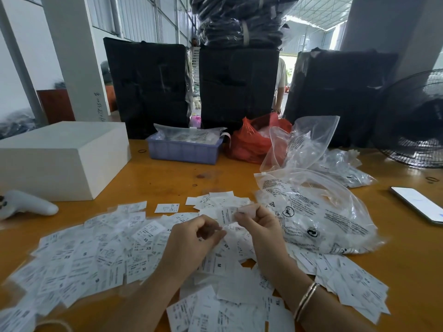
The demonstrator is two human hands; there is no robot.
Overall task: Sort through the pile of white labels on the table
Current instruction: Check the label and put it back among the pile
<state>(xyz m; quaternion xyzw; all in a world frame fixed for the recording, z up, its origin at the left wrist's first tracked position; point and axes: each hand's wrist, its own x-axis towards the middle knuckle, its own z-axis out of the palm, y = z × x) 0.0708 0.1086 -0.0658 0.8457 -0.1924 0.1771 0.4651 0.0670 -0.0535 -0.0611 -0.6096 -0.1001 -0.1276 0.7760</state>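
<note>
So we've got two hands up over the label pile: right hand pinching one white label, left hand curled shut, can't tell on what. Way too many labels across the table to count; three black bundles behind.

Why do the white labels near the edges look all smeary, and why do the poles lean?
Head view: the labels at the left edge smear from motion blur, while the right hand and left hand mid-frame look sharper; the wide-angle lens bends the pillar; daylight glares off the phone.
</note>
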